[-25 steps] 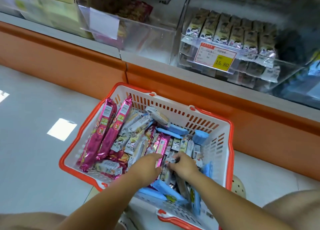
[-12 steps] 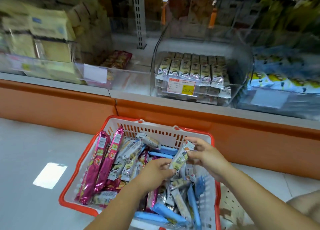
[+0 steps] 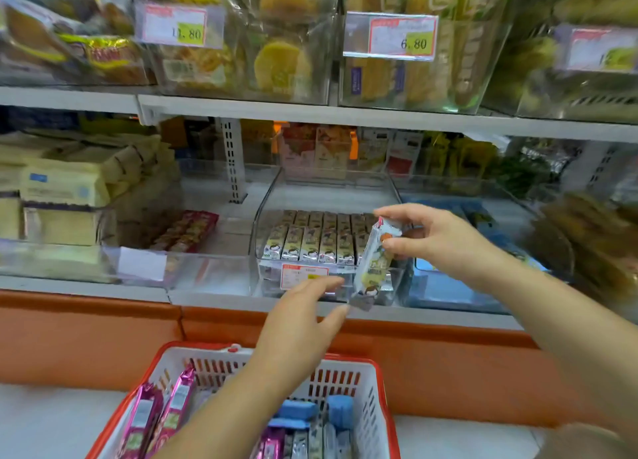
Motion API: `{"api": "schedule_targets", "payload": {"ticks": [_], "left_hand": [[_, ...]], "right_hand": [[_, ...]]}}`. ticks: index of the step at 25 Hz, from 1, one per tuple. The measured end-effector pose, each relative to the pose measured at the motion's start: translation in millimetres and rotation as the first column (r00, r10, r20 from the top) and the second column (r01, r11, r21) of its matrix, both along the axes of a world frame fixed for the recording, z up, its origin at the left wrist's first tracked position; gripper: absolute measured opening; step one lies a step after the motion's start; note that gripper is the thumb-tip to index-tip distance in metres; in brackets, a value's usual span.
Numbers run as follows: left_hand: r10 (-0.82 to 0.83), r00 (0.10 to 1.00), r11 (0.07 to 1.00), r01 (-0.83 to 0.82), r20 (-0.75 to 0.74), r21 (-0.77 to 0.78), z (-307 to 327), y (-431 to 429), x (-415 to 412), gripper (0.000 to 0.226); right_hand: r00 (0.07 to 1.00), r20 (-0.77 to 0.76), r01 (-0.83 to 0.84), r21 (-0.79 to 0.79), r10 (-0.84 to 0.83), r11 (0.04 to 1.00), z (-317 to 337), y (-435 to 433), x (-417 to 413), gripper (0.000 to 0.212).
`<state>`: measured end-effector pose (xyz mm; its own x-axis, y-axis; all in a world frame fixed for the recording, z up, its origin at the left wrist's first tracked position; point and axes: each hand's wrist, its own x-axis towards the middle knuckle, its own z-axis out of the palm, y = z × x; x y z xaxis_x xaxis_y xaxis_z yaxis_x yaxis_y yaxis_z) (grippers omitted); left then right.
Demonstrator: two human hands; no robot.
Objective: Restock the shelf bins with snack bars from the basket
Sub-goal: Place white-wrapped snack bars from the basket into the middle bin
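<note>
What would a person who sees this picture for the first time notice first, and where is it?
The eye falls first on the snack bar at the centre, held upright by the right hand in front of a clear bin with rows of similar bars. The left hand reaches toward its lower end. Below them stands the red and white basket with pink and blue packs.

White basket (image 3: pixel 374 420) with red rim holds magenta bars (image 3: pixel 139 420) and blue packets (image 3: pixel 297 409); shelf base (image 3: pixel 86 341) orange.
</note>
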<state>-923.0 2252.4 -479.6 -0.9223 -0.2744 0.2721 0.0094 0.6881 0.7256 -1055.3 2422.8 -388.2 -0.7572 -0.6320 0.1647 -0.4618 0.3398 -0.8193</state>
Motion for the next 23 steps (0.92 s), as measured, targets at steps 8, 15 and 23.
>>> {"api": "schedule_targets", "payload": {"ticks": [8,15,23], "left_hand": [[0.074,0.995,0.756,-0.098,-0.064,-0.647,-17,-43,-41,0.064],[0.060,0.997,0.759,-0.078,-0.050,-0.647,-26,-50,-44,0.064],[0.007,0.996,0.821,-0.060,-0.094,-0.568,-26,-49,-13,0.060]], "right_hand": [[0.945,-0.327,0.153,0.503,0.023,0.851,40,-34,-95,0.041],[0.928,-0.321,0.153,0.790,0.187,0.593,12,-44,-121,0.046],[0.853,-0.515,0.245,0.540,0.085,0.805,3,-43,-88,0.036]]}}
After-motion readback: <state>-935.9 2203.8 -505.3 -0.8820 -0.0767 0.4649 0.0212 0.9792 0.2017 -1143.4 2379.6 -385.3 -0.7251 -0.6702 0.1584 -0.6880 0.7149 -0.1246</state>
